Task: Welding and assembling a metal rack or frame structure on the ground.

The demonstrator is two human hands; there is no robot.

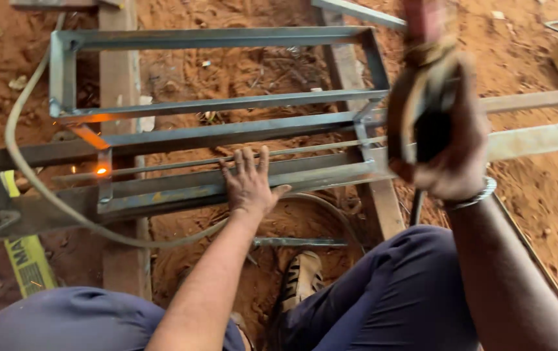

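Right hand (444,140) was raised nearest the camera, fingers (451,179) wrapped around a dark, blurred tool (425,97); its kind couldn't be told. Left hand (248,183) lay palm down, fingers (248,162) spread flat on the steel frame (214,104). Well left of those fingertips a weld spot (101,171) glowed orange. A pale cable (22,162) looped past it. Red dirt floor (240,71) lay beyond the fingertips.

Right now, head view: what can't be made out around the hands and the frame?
- Tool in the right hand: blurred by motion, its top cut off by the upper edge; its kind is unclear.
- Steel frame bar under the left hand: covered by the palm.
- Cable: its far end runs out past the top edge.
- Yellow strip: partly under a metal bar.
- Shoe: half hidden by the trouser leg.
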